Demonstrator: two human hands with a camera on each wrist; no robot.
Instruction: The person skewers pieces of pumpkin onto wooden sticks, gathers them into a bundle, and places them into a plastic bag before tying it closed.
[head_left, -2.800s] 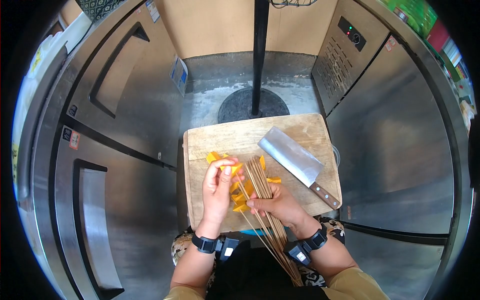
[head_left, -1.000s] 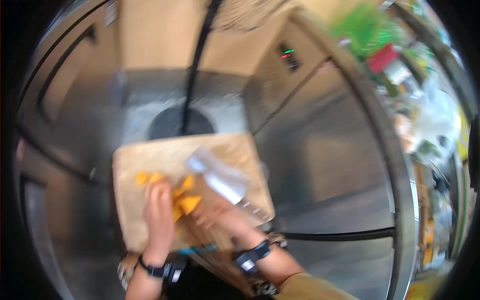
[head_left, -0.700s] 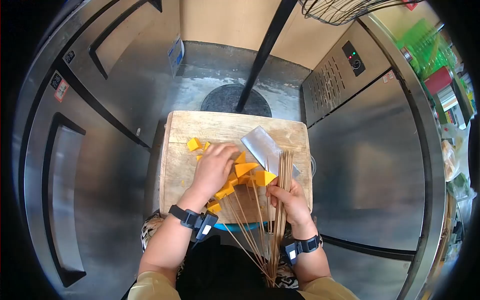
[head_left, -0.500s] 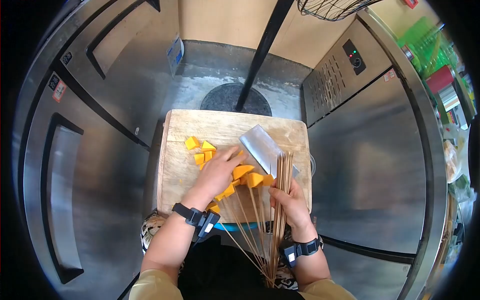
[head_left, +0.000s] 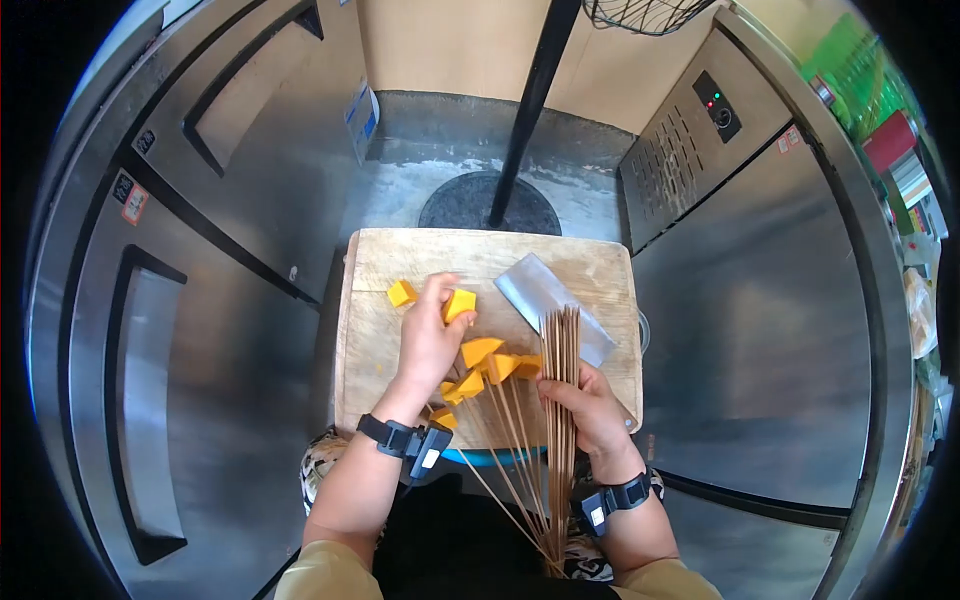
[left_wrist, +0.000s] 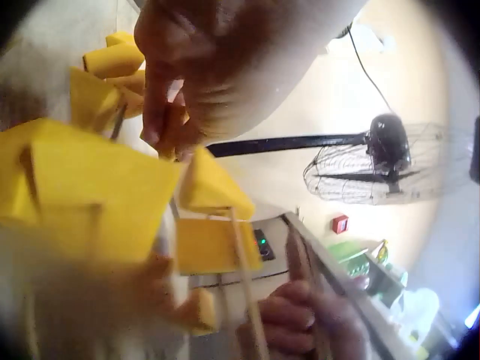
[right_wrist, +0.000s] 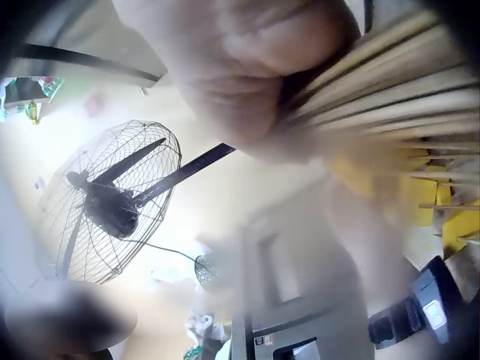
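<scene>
In the head view my left hand (head_left: 425, 340) pinches a yellow-orange pumpkin chunk (head_left: 460, 305) between thumb and fingers, raised over the cutting board (head_left: 380, 250). My right hand (head_left: 592, 408) grips a bundle of thin wooden skewers (head_left: 560, 345), tips pointing away from the body. Between the hands lie several skewered pumpkin chunks (head_left: 482, 352), their sticks running back over the board's front edge. One loose cube (head_left: 402, 293) sits left of the left hand. In the left wrist view, skewered chunks (left_wrist: 97, 187) are close to the camera, partly blurred.
A cleaver (head_left: 535, 290) lies on the board's right side, its handle hidden behind the right hand and skewers. Steel refrigerators (head_left: 760, 300) flank both sides. A black stand pole (head_left: 525, 140) rises behind the board, with a wire-caged fan (right_wrist: 112, 202) on it.
The left hand first held a chunk by a skewer, then reached to the loose chunks and now lifts one. The right hand keeps the bundle, while more skewered chunks lie fanned out beside it.
</scene>
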